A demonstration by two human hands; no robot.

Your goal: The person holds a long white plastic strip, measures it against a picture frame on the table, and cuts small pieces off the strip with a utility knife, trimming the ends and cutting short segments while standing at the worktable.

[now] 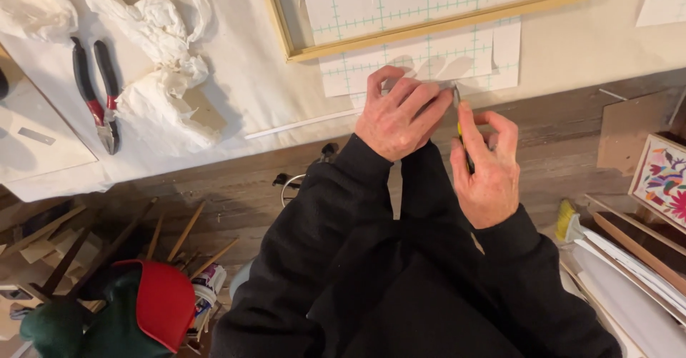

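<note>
knife at the grid sheet's edge

the grid sheet [429, 61] lies flat on the desk [250, 79], half under a wooden frame [436, 23]. the left hand [396, 115] presses its near edge, fingers spread and bent, gripping nothing. the right hand [487, 168] is closed round a yellow-black knife [462, 133], tip at the sheet beside the left fingers. pliers [98, 93] and crumpled paper [161, 65] lie well to the left.

Two hands [400, 115] [486, 168], one knife [463, 143], one pliers [100, 93], one wooden frame [429, 26].
</note>
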